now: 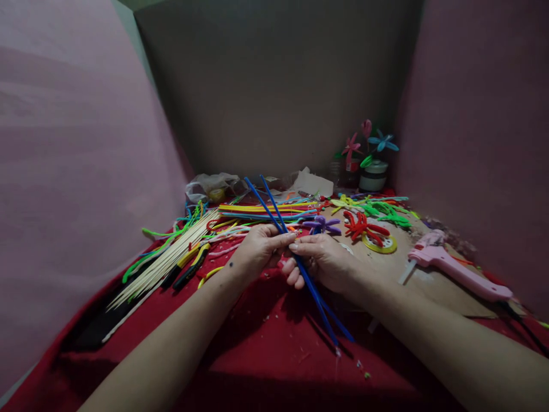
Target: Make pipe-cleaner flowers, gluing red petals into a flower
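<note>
Blue pipe cleaners (315,292) run slantwise through both hands, their ends spread apart above and below the grip. My left hand (263,247) pinches them between thumb and fingers near the middle. Right beside it, my right hand (319,258) is closed on the same blue stems, fingertips nearly touching the left ones. How many stems there are at the grip is hidden by the fingers. Just behind the right hand lies a purple pipe-cleaner flower (322,225), and a red pipe-cleaner flower (364,228) rests further right.
A pink glue gun (458,266) lies on a brown board (433,292) at right. Wooden sticks (163,260) and yellow-black pliers (192,266) are at left on red cloth (266,355). Colourful pipe cleaners (266,212) lie behind, with potted flowers (373,174) at back right.
</note>
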The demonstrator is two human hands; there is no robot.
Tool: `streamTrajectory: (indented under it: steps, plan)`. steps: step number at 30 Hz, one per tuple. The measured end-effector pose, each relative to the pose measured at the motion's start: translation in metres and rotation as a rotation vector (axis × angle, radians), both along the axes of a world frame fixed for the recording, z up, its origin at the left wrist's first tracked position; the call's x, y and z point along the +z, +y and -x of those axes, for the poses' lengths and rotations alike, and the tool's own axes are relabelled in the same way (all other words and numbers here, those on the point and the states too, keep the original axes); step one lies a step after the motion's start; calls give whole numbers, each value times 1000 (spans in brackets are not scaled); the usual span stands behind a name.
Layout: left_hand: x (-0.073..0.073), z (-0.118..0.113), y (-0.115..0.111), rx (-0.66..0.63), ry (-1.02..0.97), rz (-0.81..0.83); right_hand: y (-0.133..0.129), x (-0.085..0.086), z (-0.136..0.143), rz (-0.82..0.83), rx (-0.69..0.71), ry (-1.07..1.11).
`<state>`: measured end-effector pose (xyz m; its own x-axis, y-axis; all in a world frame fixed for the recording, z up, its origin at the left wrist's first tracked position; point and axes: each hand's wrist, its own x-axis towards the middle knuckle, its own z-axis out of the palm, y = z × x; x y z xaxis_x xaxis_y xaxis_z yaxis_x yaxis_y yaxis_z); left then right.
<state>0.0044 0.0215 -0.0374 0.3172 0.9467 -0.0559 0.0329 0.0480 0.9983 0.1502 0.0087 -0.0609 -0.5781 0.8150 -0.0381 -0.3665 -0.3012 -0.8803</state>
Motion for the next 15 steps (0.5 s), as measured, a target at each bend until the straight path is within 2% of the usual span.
streamTrajectory:
  steps: [7, 15]
  plan:
    - [-4, 1, -1, -61, -114, -20, 4, -1, -2, 1, -81, 5]
    - [-12, -3, -6, -18, -58, -107, 0, 1, 0, -19, -176, -65]
